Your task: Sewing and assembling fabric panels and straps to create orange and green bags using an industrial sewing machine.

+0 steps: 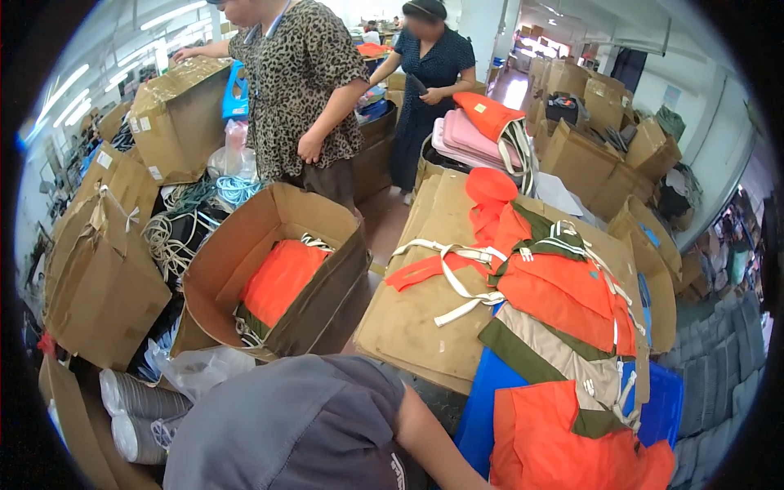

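Neither of my hands is in view. A grey short-sleeved shoulder (286, 425) with a bare arm (441, 445) fills the lower edge. The arm runs out at the bottom beside orange fabric (547, 433), its hand unseen; I cannot tell whose it is. Sewn orange, olive and beige pieces with white straps and buckles (563, 294) lie in an overlapping row on stacked flat cardboard (425, 318) and a blue plastic bin (661, 400). To the left, an open cardboard box (220, 245) holds another orange piece (286, 278) with white straps.
A person in a leopard-print top (302, 90) stands behind the open box, one hand on a taped carton (175, 122). Another person in a dark dress (433, 73) stands farther back. Cord bundles (175, 237), pink cases (469, 139) and grey stacked material (710, 359) lie around.
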Motion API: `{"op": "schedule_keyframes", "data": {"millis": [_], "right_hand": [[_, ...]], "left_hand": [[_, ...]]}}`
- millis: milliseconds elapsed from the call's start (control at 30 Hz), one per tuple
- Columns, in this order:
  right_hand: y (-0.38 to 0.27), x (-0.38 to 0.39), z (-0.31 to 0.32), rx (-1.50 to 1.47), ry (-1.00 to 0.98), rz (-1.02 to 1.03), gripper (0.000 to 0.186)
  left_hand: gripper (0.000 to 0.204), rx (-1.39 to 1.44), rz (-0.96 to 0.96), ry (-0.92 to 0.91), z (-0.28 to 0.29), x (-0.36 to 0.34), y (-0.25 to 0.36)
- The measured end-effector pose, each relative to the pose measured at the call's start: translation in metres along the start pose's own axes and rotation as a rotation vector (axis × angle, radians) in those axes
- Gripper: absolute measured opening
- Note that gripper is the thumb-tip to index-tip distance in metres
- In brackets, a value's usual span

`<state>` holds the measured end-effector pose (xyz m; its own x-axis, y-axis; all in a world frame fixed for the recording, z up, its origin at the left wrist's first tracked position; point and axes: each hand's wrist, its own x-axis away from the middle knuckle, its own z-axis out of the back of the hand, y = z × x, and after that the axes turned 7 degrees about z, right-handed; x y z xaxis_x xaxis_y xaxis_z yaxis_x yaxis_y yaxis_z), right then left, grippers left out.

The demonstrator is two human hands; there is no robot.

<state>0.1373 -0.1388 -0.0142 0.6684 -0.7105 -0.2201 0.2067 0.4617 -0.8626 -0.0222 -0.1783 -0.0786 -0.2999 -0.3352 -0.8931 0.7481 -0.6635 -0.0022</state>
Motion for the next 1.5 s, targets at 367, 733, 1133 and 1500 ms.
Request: {"op": "schedule_keyframes", "data": {"millis": [367, 733, 1133, 1500], "right_hand": [[-0.028, -0.013, -0.009, 0.005, -0.316, 0.081, 0.019], [-0.079, -0.046, -0.033, 0.032, -0.734, 0.249, 0.021], [-0.073, -0.011, -0.098, 0.283, -1.439, 0.032, 0.035], [-0.02, 0.017, -0.117, 0.293, -1.117, -0.003, 0.032]], "left_hand": [[0.087, -1.183, 1.634, -0.302, 0.242, 0.266, -0.014], [0.09, -0.818, 1.884, -0.092, 0.24, 0.269, -0.012], [0.09, -0.837, 1.816, -0.039, 0.229, 0.278, -0.023], [0.089, -0.835, 1.897, -0.143, 0.236, 0.263, -0.017]]}}
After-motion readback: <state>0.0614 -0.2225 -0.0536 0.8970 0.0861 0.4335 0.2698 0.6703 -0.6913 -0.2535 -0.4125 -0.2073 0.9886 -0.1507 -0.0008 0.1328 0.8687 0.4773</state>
